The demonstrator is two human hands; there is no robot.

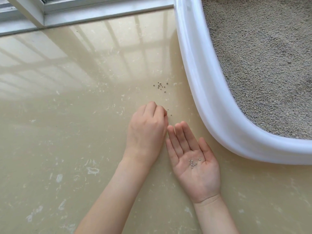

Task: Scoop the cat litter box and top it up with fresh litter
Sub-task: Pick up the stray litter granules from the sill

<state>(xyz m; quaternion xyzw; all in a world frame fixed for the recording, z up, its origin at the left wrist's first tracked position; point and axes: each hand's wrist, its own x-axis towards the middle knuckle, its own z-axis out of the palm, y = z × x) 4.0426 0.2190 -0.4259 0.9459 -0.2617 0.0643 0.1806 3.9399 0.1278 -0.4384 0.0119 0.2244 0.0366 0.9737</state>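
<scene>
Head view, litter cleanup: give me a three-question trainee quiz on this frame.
1. True or false: the right hand lies palm up with litter grains in it.
2. Where is the spilled grain cluster? A) inside the litter box B) on the floor beside the box C) on the window frame
3. Fill in: the left hand's fingers are pinched near loose grains on the ____.

Key: 1 true; 2 B; 3 floor.

White litter box (217, 105), grey litter (263, 65), glossy beige floor (67, 115) flecked white.
</scene>
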